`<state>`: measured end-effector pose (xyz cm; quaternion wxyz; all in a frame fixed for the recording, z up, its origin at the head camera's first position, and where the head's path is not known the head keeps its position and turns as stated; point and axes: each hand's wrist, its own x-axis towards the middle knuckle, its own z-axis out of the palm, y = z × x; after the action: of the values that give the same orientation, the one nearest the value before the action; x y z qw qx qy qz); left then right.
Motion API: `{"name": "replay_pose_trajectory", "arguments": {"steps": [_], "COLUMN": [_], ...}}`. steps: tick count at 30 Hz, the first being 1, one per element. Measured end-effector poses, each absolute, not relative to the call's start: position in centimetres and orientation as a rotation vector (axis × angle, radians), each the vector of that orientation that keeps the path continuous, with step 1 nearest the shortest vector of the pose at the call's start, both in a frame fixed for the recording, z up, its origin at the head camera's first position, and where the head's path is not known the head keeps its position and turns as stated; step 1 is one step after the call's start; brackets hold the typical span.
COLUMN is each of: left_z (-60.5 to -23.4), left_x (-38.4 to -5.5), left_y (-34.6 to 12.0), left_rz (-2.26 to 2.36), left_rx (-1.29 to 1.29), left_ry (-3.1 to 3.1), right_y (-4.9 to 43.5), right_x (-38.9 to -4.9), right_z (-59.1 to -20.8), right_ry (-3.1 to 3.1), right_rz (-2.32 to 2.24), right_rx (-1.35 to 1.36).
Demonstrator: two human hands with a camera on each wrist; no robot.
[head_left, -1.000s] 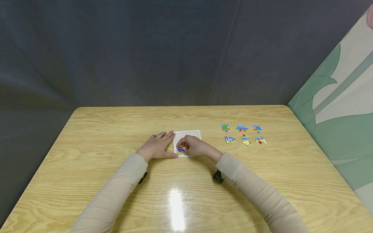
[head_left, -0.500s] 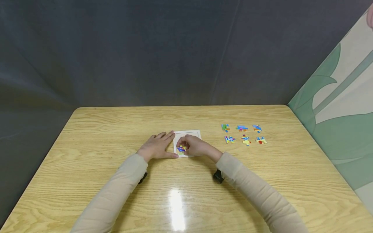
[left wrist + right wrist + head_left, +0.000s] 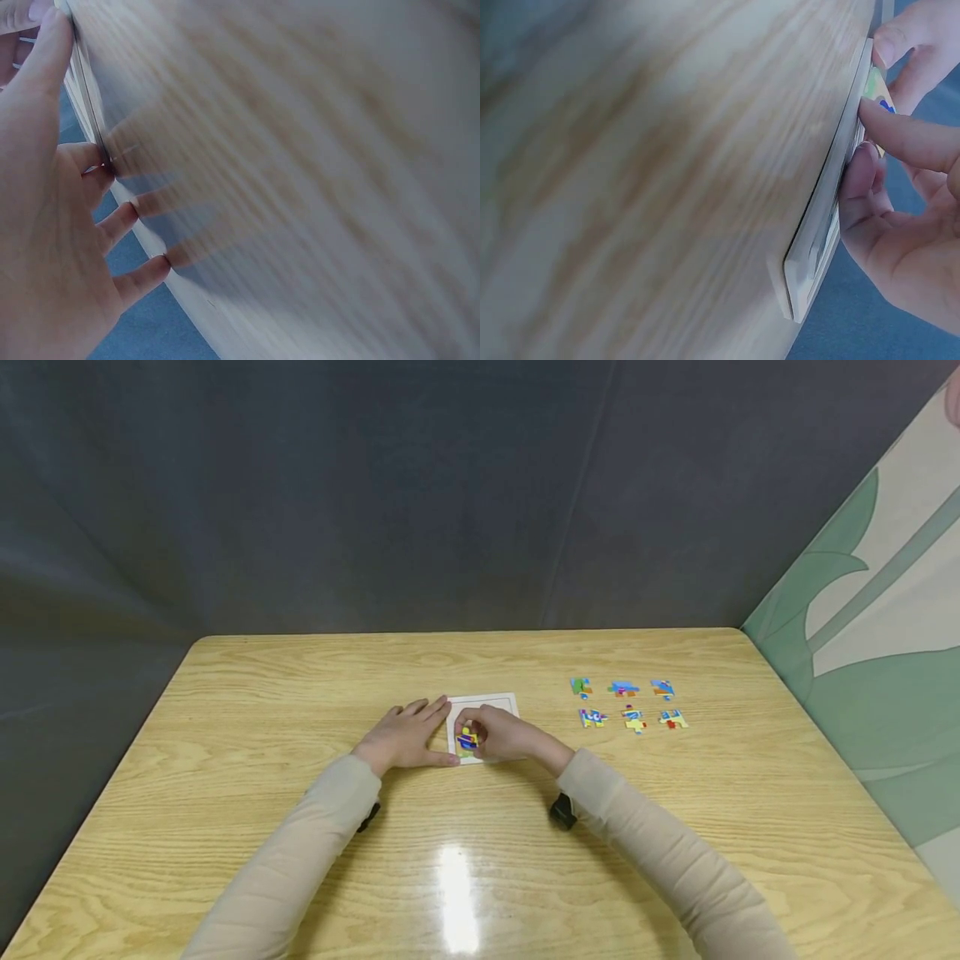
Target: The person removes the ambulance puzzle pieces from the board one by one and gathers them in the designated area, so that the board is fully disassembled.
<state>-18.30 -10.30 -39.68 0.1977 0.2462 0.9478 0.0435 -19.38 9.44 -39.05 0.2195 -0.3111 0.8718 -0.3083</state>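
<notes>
Right hand (image 3: 501,732): thumb and fingers curled, grip clamped on a puzzle piece (image 3: 467,740), yellow and deep blue, partly finger-hidden. Piece at near-left corner of white tray (image 3: 487,700); seated or not, can't tell. Left hand (image 3: 401,737), fingers spread, touches tray's left edge. Six bright loose pieces (image 3: 633,722) right, on bench (image 3: 315,693).

A light wooden desk (image 3: 262,710) with streaky grain and rounded far corners fills the lower view. A dark blue-grey, cloth-like backdrop (image 3: 375,493), faintly creased, rises behind it and along the left. At right, a pale panel (image 3: 892,627) carries large green leaf shapes (image 3: 892,710). A white reflection (image 3: 457,902) gleams on the near desktop.
</notes>
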Motion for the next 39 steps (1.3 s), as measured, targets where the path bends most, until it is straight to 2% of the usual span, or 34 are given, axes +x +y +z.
{"name": "replay_pose_trajectory", "arguments": {"steps": [25,39], "left_z": [-39.4,-39.6], "left_x": [-18.2,-18.2], "left_y": [-10.1,-10.2], "left_rz": [0.116,0.121], "left_rx": [0.659,0.665], "left_ry": [2.643,2.655], "right_y": [11.3,11.8], "right_x": [-19.6,-19.5], "right_z": [-37.0,-37.3], "right_ry": [2.333,2.269], "right_rz": [-1.080,-1.160], "right_rx": [-0.651,-0.592]}}
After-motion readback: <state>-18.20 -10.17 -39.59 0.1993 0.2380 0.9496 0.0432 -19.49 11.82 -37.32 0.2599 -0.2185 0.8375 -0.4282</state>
